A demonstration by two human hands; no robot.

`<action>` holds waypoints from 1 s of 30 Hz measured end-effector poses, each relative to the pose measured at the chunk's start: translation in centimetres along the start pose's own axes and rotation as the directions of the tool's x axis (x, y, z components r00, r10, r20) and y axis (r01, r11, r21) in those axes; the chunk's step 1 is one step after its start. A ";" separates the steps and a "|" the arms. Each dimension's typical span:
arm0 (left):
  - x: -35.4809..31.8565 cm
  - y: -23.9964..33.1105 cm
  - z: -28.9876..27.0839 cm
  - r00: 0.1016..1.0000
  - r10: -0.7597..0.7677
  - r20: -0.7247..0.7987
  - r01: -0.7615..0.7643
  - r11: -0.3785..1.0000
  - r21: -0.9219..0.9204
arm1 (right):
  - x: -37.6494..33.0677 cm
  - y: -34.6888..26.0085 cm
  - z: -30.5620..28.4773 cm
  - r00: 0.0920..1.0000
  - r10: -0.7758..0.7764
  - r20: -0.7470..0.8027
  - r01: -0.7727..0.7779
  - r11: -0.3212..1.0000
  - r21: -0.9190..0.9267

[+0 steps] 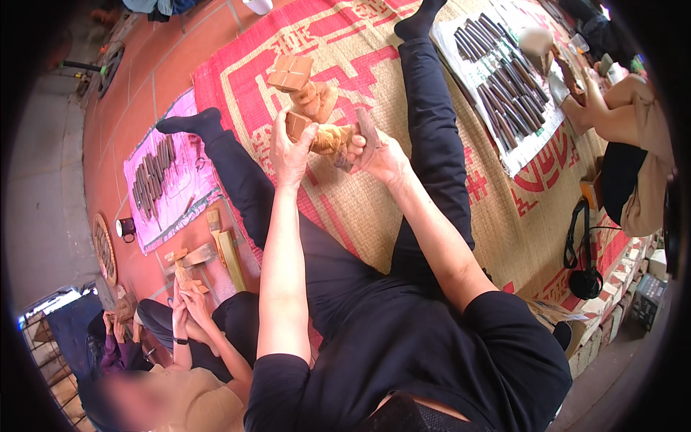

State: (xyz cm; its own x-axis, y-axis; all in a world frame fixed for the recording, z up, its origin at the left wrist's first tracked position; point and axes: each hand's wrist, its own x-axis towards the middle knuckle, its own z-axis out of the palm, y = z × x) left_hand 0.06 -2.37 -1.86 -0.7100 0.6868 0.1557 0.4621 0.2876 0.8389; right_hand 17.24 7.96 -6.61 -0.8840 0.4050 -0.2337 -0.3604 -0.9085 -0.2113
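My left hand [291, 153] is closed round the block-shaped base of a small carved wooden figure [332, 138], held over the mat between my legs. At the figure's other end, my right hand [385, 157] pinches a folded grey-brown strip [368, 129] that looks like sandpaper. The right fingers touch or nearly touch the carving, and part of it is hidden behind them. Just beyond my hands, a second carved wooden figure [317, 99] with a square block base [290, 73] lies on the red and straw-coloured woven mat [367, 223].
Rows of chisels [507, 101] lie on a white cloth at right, more chisels [152, 176] on a pink cloth at left. A brush [214, 220] and dark mug [126, 229] are on the tiles. At lower left a person's hands [191, 302] hold a carving; another person sits at right.
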 end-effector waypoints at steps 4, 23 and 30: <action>0.1 0.4 0.1 1.000 -0.007 0.007 0.007 1.000 0.010 | -0.5 -0.7 -0.9 0.927 -0.194 -0.320 0.036 0.898 -0.439; 0.5 1.3 0.5 0.999 0.041 -0.011 -0.040 0.997 0.069 | -0.6 0.1 -2.2 0.851 -0.511 -0.123 0.090 0.373 -0.924; 1.5 3.2 2.7 1.000 0.013 -0.012 -0.008 0.941 0.338 | 3.9 1.5 -0.7 0.740 -0.637 0.218 -0.010 -0.334 -0.942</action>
State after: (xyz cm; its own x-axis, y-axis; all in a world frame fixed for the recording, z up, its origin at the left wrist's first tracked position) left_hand 1.93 1.34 -0.29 -0.7100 0.6827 0.1728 0.6205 0.4905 0.6119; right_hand 13.50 8.21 -8.55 -0.4893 0.8557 0.1686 0.4100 0.3963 -0.8215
